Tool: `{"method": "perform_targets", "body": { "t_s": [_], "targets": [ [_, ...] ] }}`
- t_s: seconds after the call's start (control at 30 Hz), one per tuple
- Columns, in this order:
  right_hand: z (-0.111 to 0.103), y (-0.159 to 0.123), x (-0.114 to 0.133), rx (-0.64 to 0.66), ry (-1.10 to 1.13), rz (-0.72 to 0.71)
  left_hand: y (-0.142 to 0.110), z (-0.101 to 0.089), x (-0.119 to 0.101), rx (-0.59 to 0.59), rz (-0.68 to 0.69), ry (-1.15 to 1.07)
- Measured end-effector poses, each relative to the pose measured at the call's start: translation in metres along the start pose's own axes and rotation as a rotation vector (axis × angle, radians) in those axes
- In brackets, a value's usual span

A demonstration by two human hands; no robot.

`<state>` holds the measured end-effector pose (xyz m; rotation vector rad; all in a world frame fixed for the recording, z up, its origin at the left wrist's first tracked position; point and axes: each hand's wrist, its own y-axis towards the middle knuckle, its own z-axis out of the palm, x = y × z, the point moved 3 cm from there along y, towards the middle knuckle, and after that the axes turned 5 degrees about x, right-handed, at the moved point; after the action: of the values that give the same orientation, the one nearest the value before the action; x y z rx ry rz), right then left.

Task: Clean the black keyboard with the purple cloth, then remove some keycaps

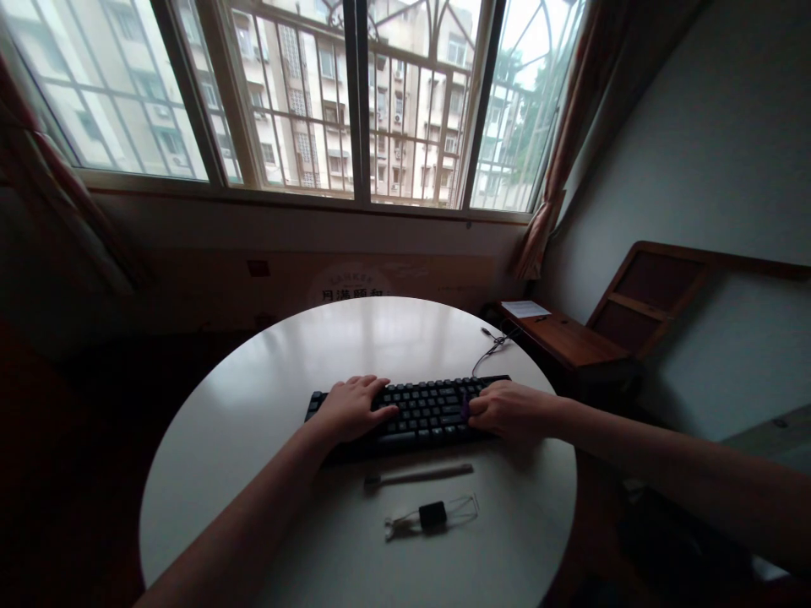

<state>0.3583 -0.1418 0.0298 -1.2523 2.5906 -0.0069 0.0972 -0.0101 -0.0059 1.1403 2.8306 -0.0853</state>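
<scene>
A black keyboard [418,407] lies across the round white table. Over its left part my left hand [355,407] rests with fingers stretched out, the thumb on the keys. At the right part of the keyboard, my right hand [507,409] is closed with its fingers bent around a small purple thing [465,405], most of which is hidden. Nearer to me lies a thin brush [421,476] with a pale handle and a dark head. Below that is a wire puller with a black block [433,515] at its middle and wire loops on both sides.
A black cable [487,350] runs from the keyboard's back right. The table's round rim [190,405] curves about the work. Beyond it on the right, a wooden bench [570,333] bears a sheet of paper [525,309]. Barred windows [304,101] and curtains stand behind.
</scene>
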Motion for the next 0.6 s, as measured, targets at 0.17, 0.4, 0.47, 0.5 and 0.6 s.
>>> {"method": "perform_targets", "body": {
  "t_s": [0.17,0.4,0.47,0.5,0.6],
  "targets": [
    [0.000,0.002,0.006,0.026,-0.158,-0.059,-0.001,-0.001,-0.001,0.002,0.003,0.006],
    [-0.006,-0.003,0.018,0.047,-0.157,-0.086,-0.002,-0.002,-0.001,0.006,0.000,-0.002],
    [-0.008,-0.006,0.021,0.062,-0.115,-0.082,-0.002,-0.002,-0.001,0.007,-0.008,0.000],
    [-0.009,-0.009,0.021,0.069,-0.089,-0.072,-0.002,-0.002,-0.001,0.006,-0.010,-0.001],
    [-0.019,-0.020,0.007,0.049,-0.013,0.050,-0.002,-0.003,-0.001,0.009,-0.011,-0.008]
  ]
}}
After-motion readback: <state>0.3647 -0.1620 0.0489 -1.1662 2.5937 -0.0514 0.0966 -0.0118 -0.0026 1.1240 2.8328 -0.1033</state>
